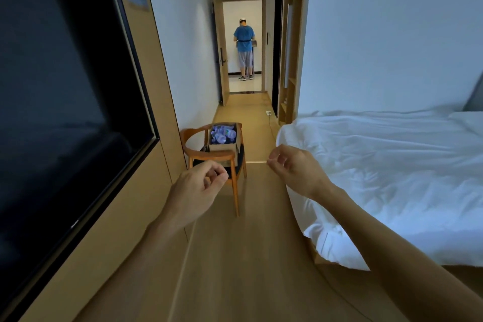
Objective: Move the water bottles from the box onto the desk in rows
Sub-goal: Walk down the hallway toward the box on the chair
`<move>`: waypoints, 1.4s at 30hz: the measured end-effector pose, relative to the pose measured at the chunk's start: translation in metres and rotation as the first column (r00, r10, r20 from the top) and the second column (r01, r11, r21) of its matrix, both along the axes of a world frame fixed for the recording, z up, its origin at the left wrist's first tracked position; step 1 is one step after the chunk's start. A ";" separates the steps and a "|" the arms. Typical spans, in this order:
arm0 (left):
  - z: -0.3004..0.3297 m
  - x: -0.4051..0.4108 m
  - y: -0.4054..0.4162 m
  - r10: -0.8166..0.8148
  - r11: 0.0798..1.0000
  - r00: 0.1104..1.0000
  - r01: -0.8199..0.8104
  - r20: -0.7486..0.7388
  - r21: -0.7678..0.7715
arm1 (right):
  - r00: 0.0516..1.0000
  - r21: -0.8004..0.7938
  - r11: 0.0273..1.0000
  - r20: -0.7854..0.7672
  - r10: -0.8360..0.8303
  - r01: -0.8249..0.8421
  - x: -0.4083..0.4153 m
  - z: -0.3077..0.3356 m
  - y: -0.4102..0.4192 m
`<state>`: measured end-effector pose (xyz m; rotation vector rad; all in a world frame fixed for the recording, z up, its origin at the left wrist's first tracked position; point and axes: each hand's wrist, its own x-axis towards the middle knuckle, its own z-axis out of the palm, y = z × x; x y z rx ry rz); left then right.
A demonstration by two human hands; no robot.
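A cardboard box (222, 147) stands on a wooden chair (213, 155) against the left wall, a few steps ahead. Several clear water bottles (222, 134) lie piled inside it. My left hand (200, 185) is raised in front of the chair, fingers loosely curled and holding nothing. My right hand (294, 168) hangs in the air to the right of the chair, fingers also loosely curled and empty. Both hands are short of the box. No desk is in view.
A large dark TV (60, 102) fills the wood-panelled wall on the left. A bed with white sheets (386, 172) takes the right side. Wooden floor (256, 256) runs between them to a hallway, where a person in a blue shirt (244, 42) stands in the open doorway.
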<state>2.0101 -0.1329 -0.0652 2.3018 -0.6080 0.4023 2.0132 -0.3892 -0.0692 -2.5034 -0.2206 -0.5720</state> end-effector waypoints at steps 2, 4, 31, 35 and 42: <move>-0.002 0.043 -0.009 -0.002 1.000 1.000 0.002 0.002 0.005 | 1.000 -0.007 1.000 0.005 0.003 -0.003 0.044 -0.003 -0.010; -0.002 0.086 -0.019 0.000 1.000 1.000 0.000 0.004 -0.006 | 1.000 -0.015 1.000 0.008 0.006 -0.006 0.089 -0.004 -0.021; -0.024 0.617 -0.071 0.038 0.999 0.999 -0.039 -0.030 -0.031 | 0.999 -0.026 1.000 -0.040 0.011 -0.012 0.622 -0.031 -0.069; -0.024 0.689 -0.075 0.031 0.999 0.997 -0.032 -0.072 -0.013 | 0.998 -0.008 1.000 -0.062 0.005 -0.006 0.687 -0.034 -0.070; -0.040 0.793 -0.095 0.065 0.996 0.995 -0.060 -0.078 0.060 | 0.995 -0.009 1.000 -0.102 0.020 -0.021 0.791 -0.055 -0.087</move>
